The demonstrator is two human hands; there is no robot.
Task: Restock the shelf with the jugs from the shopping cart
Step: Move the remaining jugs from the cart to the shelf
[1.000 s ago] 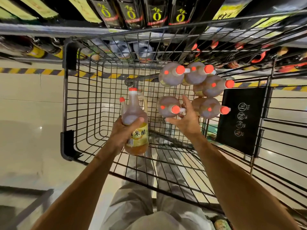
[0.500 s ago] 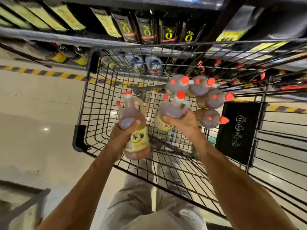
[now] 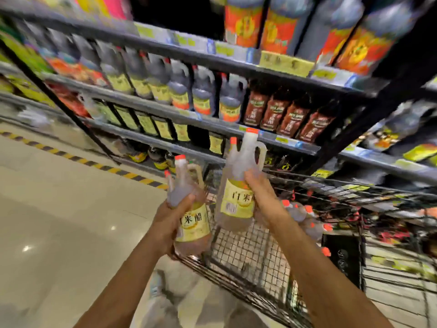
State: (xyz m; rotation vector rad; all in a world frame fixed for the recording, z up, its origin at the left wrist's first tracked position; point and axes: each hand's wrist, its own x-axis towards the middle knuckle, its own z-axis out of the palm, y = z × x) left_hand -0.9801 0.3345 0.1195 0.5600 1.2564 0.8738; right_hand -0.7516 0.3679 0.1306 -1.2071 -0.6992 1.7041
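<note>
My left hand (image 3: 171, 216) grips a clear jug of pale vinegar (image 3: 189, 209) with an orange cap and a yellow label, held upright over the cart's near left corner. My right hand (image 3: 261, 195) grips a second jug of the same kind (image 3: 238, 185), lifted higher, its cap level with a lower shelf edge. Below my right forearm, several more orange-capped jugs (image 3: 305, 218) lie in the wire shopping cart (image 3: 248, 252). The shelf unit (image 3: 212, 124) rises behind the cart, with a dark gap (image 3: 198, 138) among the yellow-labelled bottles.
Rows of dark bottles with yellow labels (image 3: 165, 91) and brown pouches (image 3: 283, 114) fill the middle shelves; red-labelled bottles (image 3: 279, 27) stand on top. A black upright post (image 3: 59, 100) slants at left. A yellow-black stripe (image 3: 94, 162) runs along the glossy floor.
Both hands have lifted their jugs up out of the cart towards the shelves. The view has swung up from the cart's inside to the shelf front.
</note>
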